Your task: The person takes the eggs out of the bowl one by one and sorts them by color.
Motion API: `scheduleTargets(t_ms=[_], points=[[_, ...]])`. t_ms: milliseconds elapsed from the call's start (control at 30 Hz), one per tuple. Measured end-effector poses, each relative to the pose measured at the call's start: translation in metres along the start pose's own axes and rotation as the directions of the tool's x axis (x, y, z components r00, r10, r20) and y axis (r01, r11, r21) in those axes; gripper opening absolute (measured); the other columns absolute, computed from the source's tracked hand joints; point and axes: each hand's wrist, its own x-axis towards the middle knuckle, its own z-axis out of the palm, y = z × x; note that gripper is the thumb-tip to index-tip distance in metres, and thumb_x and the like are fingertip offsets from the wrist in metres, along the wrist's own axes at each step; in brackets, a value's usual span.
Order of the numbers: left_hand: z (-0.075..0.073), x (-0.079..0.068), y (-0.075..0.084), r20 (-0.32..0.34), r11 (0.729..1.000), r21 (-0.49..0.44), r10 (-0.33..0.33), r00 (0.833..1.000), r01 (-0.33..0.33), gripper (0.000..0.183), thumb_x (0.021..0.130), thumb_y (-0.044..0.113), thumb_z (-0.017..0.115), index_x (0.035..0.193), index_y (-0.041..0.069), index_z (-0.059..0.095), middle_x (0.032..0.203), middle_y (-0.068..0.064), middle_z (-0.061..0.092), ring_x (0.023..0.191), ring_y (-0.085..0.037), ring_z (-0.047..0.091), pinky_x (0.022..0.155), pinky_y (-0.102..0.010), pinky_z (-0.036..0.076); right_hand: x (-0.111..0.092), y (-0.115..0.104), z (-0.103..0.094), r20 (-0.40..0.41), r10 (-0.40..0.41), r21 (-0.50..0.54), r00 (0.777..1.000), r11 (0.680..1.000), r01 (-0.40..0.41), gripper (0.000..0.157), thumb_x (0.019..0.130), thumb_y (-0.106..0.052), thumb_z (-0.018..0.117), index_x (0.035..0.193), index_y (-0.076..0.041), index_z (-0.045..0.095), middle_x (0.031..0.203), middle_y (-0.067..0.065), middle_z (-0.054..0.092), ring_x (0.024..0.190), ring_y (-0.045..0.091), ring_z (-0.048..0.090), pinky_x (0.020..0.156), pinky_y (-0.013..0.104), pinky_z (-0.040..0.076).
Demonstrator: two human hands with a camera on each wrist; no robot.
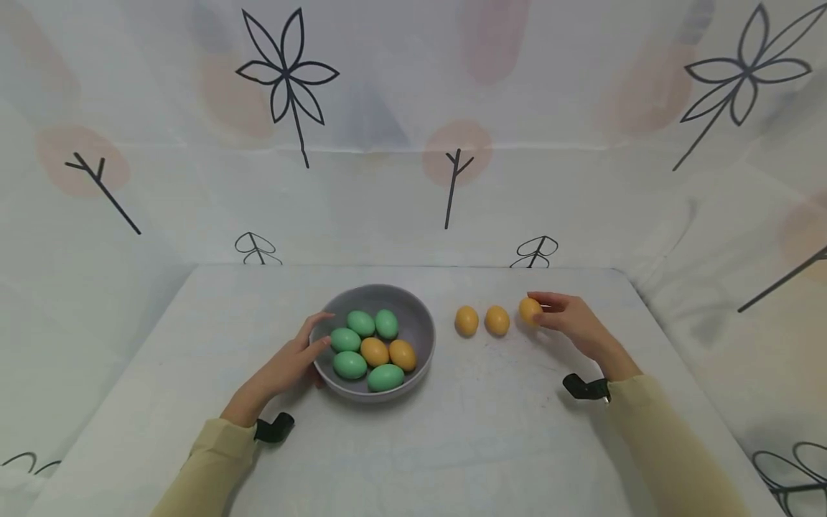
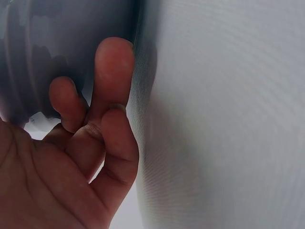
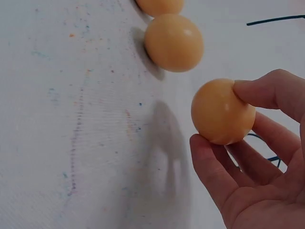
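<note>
Worktop point(image 1: 478, 445), person's side: wide open stretch between the two sleeves point(image 1: 209, 470).
Two loose yellow eggs point(image 1: 497, 321): in the straight line from right hand point(image 1: 571, 320) to bowl point(image 1: 416, 316); I see room in front of them.
Bowl's left rim: blocked by left hand point(image 1: 297, 359).
Bowl inside: bare patch, back right.

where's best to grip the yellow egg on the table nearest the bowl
Probably from above, with thumb on the near side and fingertips on the far side of the yellow egg, around mid-height: it is smooth and rounded, and only a narrow gap parts it from the next egg, while near and far sides are free.
</note>
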Motion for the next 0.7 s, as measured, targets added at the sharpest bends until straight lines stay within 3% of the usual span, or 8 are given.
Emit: scheduleTargets(t_ms=[133,233,500,700], points=[[0.001,-0.001,0.0,-0.005,1.0,-0.006,0.003,1.0,-0.003,0.052,0.107,0.045,0.038,0.154,0.032,0.02,0.093,-0.014,0.064,0.064,-0.027,0.065,0.103,-0.056,0.03,0.001,0.004,0.005,0.001,0.008,-0.015,1.0,1.0,-0.008,0.058,0.093,-0.014,0.069,0.145,-0.002,0.048,0.145,0.021,0.049,0.127,0.034,0.048,0.101,0.045,0.038],[0.001,-0.001,0.001,-0.007,1.0,-0.009,-0.003,1.0,0.003,0.052,0.107,0.045,0.039,0.154,0.032,0.02,0.091,-0.015,0.064,0.063,-0.027,0.065,0.102,-0.055,0.03,0.001,0.006,0.008,0.009,0.005,-0.026,1.0,1.0,-0.005,0.058,0.093,-0.013,0.068,0.146,-0.002,0.047,0.144,0.022,0.05,0.127,0.036,0.048,0.097,0.045,0.039],[0.001,-0.002,0.004,-0.001,1.0,-0.01,0.003,1.0,-0.003,0.052,0.107,0.044,0.038,0.155,0.031,0.019,0.073,-0.012,0.064,0.062,-0.027,0.065,0.104,-0.056,0.029,0.003,0.008,0.013,0.015,0.009,-0.041,1.0,0.999,-0.009,0.058,0.093,-0.015,0.07,0.145,-0.002,0.048,0.145,0.021,0.049,0.132,0.04,0.045,0.106,0.056,0.032],[0.001,-0.002,0.004,-0.002,1.0,-0.011,0.004,1.0,-0.004,0.053,0.108,0.043,0.039,0.155,0.031,0.019,0.077,-0.012,0.064,0.062,-0.027,0.065,0.101,-0.055,0.032,0.005,0.009,0.016,0.02,0.01,-0.073,1.0,0.997,-0.009,0.058,0.093,-0.018,0.07,0.144,-0.002,0.049,0.146,0.022,0.048,0.133,0.042,0.043,0.108,0.061,0.028]])
